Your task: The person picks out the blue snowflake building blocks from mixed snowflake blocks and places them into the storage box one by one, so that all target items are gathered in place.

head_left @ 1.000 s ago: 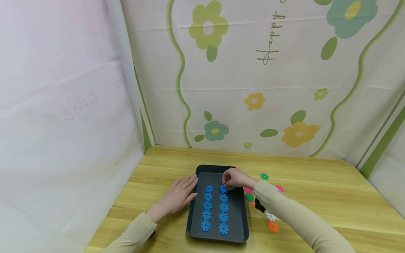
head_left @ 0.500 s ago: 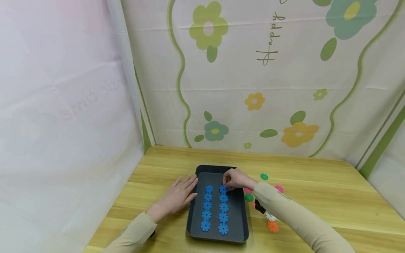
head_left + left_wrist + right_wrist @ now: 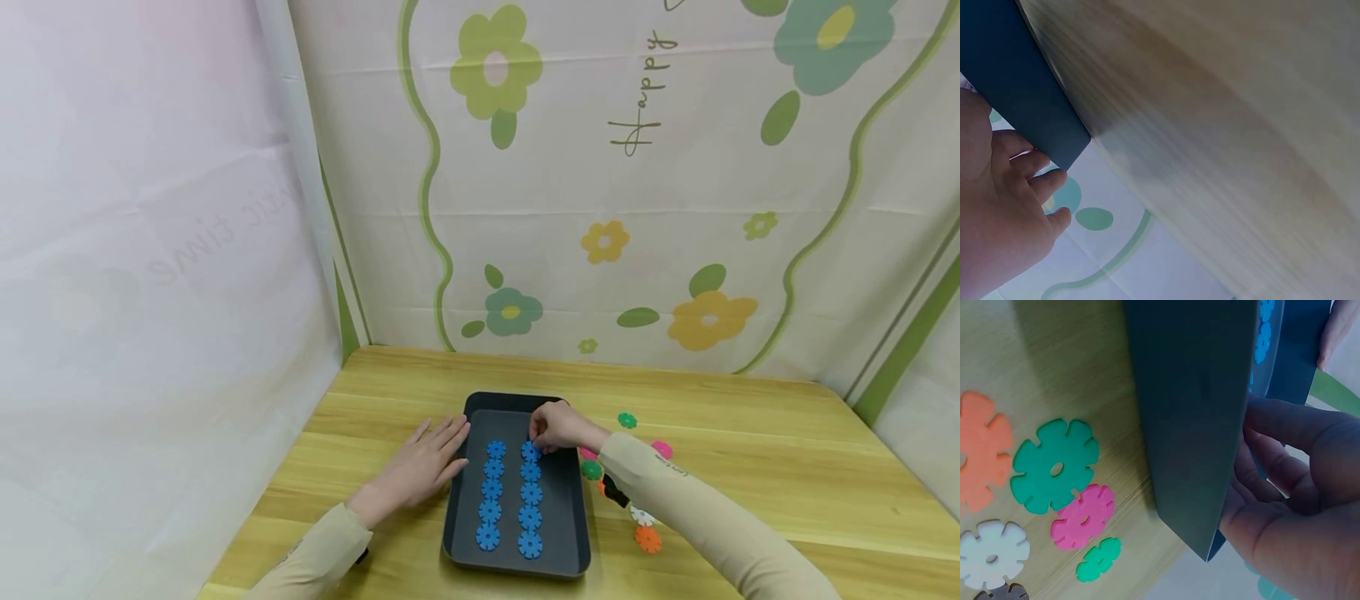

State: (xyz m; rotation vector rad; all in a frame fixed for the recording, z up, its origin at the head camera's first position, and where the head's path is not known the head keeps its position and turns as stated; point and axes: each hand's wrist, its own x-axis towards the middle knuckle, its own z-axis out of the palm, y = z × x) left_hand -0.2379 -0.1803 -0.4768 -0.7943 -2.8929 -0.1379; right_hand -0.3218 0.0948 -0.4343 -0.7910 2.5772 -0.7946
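Observation:
A dark baking tray (image 3: 551, 533) holds two columns of blue notched plastic discs, the left column (image 3: 491, 489) and the right column (image 3: 531, 493). My right hand (image 3: 561, 427) reaches over the tray's right wall, thumb and fingers curled together, and pinches the farthest disc (image 3: 529, 452) of the right column. The right wrist view hides that disc behind the tray's wall (image 3: 1191, 412). My left hand (image 3: 420, 464) lies with fingers spread and extended against the tray's left side, its fingertips at the rim. In the left wrist view these fingers (image 3: 1047, 184) touch the tray's outer wall.
Right of the tray, loose notched discs are scattered on the wooden table (image 3: 750, 467): orange (image 3: 648, 540), white (image 3: 642, 515), pink (image 3: 662, 449) and green (image 3: 627, 420). Part of this group is hidden under my right forearm. A flower-printed curtain (image 3: 540, 192) stands behind the table.

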